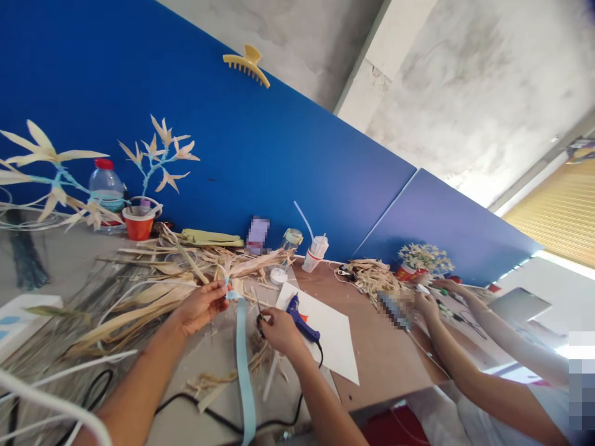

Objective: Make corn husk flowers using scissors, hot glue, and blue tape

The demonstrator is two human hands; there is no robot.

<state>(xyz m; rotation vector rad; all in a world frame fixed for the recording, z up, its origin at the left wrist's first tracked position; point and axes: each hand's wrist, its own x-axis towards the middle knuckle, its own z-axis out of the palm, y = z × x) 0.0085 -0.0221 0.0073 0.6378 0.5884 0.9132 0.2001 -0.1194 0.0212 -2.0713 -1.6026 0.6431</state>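
My left hand (202, 305) is closed, its thumb and fingertips pinching the base of a small dried corn husk flower (225, 272). A light blue paper strip (244, 365) meets the flower at those fingertips and hangs down toward the front edge of the table. To the right of the strip, my right hand (281, 328) is closed round the dark handles of a pair of scissors (259, 308), blades pointing up and away. Just beyond that hand a blue glue gun (297, 317) lies on a white sheet (337, 341).
Loose corn husks (153, 294) cover the left side. Behind them stand a red cup (138, 224) with a husk-flower branch and a water bottle (106, 186). A black cable (209, 414) crosses the front. At right, a co-worker's arms (458, 353) reach over the table.
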